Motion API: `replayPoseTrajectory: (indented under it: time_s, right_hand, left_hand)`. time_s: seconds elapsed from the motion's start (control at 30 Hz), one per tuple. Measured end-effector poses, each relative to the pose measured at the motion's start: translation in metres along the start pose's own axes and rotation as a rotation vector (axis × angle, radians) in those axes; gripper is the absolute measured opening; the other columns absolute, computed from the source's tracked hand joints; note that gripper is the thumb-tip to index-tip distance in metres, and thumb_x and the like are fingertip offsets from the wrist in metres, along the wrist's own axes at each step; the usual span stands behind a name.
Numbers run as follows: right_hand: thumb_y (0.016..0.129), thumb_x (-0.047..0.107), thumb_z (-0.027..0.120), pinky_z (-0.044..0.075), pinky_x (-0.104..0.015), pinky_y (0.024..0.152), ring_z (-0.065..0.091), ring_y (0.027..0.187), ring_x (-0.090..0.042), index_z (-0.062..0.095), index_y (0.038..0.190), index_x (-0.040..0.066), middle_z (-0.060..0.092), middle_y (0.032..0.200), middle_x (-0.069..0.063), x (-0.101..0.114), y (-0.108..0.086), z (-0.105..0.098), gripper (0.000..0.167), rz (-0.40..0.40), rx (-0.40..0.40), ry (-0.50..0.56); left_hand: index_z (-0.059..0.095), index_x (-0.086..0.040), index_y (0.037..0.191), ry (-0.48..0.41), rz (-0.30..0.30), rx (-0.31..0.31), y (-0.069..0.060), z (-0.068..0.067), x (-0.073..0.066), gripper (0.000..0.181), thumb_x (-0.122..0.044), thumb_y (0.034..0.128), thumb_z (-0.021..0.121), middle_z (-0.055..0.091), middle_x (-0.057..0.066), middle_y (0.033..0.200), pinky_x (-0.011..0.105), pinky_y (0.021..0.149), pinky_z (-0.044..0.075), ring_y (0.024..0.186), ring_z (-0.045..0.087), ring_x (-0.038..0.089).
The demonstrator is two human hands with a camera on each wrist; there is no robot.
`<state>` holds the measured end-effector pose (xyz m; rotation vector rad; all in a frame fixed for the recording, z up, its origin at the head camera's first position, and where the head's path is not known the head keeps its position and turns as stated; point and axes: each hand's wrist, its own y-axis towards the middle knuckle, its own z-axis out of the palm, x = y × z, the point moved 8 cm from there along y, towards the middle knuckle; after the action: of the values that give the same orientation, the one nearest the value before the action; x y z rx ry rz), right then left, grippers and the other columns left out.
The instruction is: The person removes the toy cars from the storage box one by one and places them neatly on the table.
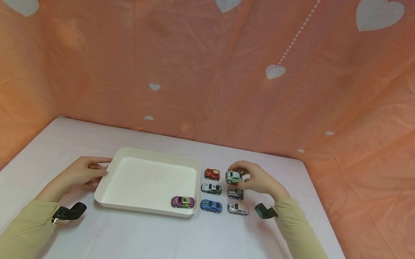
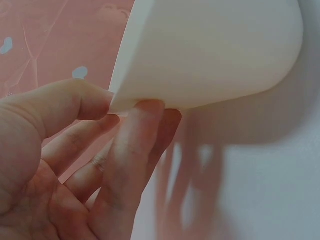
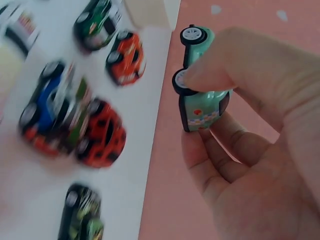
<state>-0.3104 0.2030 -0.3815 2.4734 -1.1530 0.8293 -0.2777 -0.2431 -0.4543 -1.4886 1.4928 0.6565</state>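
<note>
My left hand is at the left side of a shallow white tray. In the left wrist view, its thumb and fingertips pinch the edge of the tray. At the right, my right hand holds a mint-green toy car above the far end of the toy cars beside the tray. The right wrist view shows the mint-green toy car between thumb and fingers, its wheels facing left. A purple and yellow-green toy car sits in the tray's near right corner.
Right of the tray stand a red car, a white and black car, a blue car, a dark patterned car and a silver car. An orange sheet with hearts surrounds the white table.
</note>
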Motion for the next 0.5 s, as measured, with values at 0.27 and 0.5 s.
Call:
replayPoseTrajectory:
  time_s: [0.27, 0.5]
  right_hand:
    - [0.079, 0.001, 0.075, 0.043, -0.047, 0.095, 0.055, 0.106, -0.022, 0.063, 0.117, 0.013, 0.062, 0.114, -0.001, -0.028, -0.03, -0.008, 0.042, 0.107, -0.044, 0.024]
    - [0.078, -0.002, 0.075, 0.043, -0.048, 0.095, 0.056, 0.103, -0.024, 0.064, 0.115, 0.009, 0.063, 0.111, -0.002, -0.043, -0.045, -0.006, 0.041, 0.125, -0.058, 0.026]
  left_hand:
    - [0.037, 0.007, 0.142, 0.003, -0.012, -0.006, -0.002, 0.001, -0.001, 0.058, -0.009, 0.0913, 0.061, 0.062, 0.025, 0.11, 0.029, 0.057, 0.052, 0.071, 0.061, 0.015]
    - [0.035, 0.006, 0.143, -0.006, -0.023, 0.0, -0.002, 0.001, -0.003, 0.059, -0.01, 0.0925, 0.06, 0.061, 0.025, 0.11, 0.031, 0.059, 0.053, 0.074, 0.062, 0.016]
